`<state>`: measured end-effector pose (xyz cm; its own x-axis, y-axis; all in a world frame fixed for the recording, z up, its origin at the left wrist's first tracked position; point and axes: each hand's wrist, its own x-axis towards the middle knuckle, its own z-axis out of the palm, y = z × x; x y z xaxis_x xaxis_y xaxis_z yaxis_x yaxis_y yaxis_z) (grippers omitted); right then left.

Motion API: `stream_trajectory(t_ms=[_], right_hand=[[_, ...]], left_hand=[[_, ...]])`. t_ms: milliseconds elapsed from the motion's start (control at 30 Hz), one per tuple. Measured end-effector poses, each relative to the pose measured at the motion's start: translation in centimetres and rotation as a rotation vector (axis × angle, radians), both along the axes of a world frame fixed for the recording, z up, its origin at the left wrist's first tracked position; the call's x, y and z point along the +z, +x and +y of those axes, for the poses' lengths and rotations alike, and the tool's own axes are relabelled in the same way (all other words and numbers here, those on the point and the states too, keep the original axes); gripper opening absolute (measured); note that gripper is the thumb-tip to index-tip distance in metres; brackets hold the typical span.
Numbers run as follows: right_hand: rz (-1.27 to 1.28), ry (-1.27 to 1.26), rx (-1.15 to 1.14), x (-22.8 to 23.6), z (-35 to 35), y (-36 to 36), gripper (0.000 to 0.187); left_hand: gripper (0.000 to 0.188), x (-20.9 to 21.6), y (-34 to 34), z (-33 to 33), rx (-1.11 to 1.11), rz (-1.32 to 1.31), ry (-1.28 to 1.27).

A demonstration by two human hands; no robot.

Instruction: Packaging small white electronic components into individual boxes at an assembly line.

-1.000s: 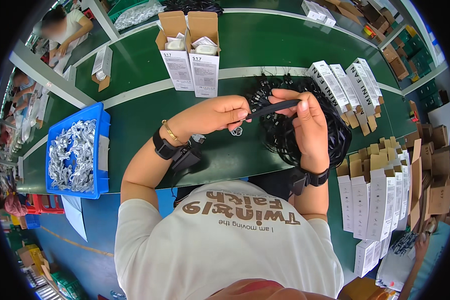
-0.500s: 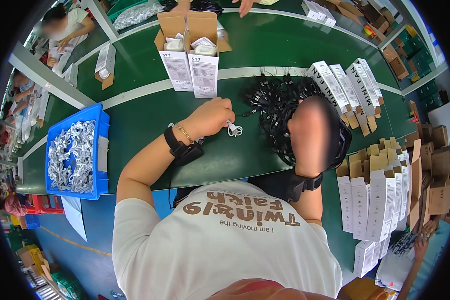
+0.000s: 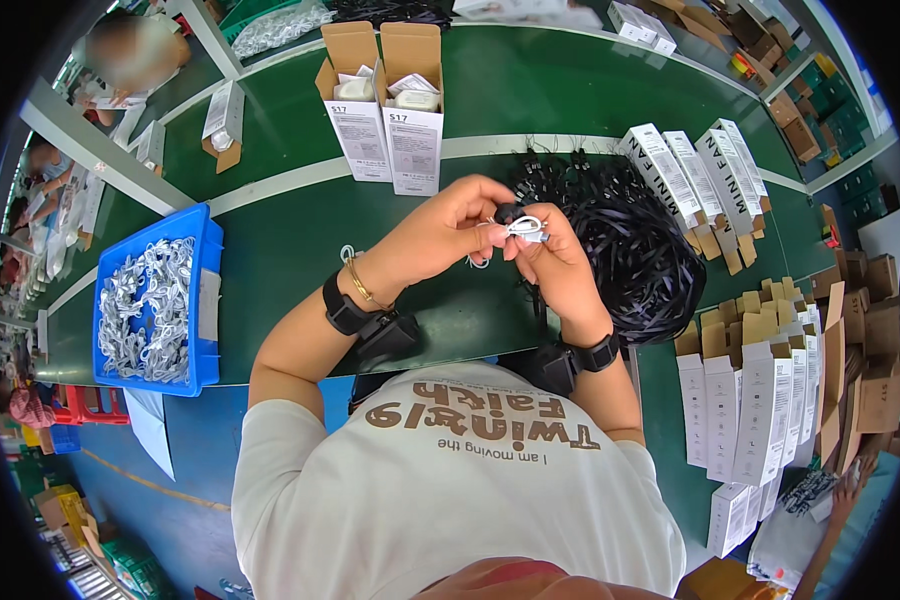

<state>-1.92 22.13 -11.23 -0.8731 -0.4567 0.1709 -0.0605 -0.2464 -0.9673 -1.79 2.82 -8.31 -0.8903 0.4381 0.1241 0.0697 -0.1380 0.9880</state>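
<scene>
Green bench (image 3: 300, 250). One heap of black straps (image 3: 630, 250) just right of the hands; one blue bin (image 3: 205, 300) of white cables at left; two open cartons (image 3: 385, 110) behind. Left hand (image 3: 440, 235) and right hand (image 3: 555, 265) meet, fingers (image 3: 495, 235) pinched closed on one small coiled white cable (image 3: 525, 228) held between them above the bench.

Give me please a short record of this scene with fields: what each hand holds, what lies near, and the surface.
left hand: fingers pinch a small white coiled cable, over the table
right hand: fingers grip the same cable from the other side
behind the hands: heap of black straps
far side: two open cartons standing upright
person's left: blue bin with bagged white cables
person's right: rows of white boxes
surface: green table
</scene>
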Motion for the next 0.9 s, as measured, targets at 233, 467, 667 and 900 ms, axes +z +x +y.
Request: stream_trajectory(t_ms=[233,467,667,900], right_hand=[[-0.009,0.211,0.061,0.1,-0.2,0.6,0.011],[0.895,0.817,-0.104,5.8,0.3,1.0,0.021],[0.705,0.779,-0.058,4.6,-0.6,0.3,0.014],[0.994,0.998,-0.161,8.8,-2.1,0.3,0.014]], left_hand=[[0.012,0.4,-0.3,-0.4,0.004,0.012,-0.002],[0.006,0.3,0.0,-1.1,0.126,0.846,-0.730],[0.006,2.2,0.2,-2.2,-0.071,0.200,-0.184],[0.016,1.2,-0.1,-3.3,0.334,0.882,-0.720]])
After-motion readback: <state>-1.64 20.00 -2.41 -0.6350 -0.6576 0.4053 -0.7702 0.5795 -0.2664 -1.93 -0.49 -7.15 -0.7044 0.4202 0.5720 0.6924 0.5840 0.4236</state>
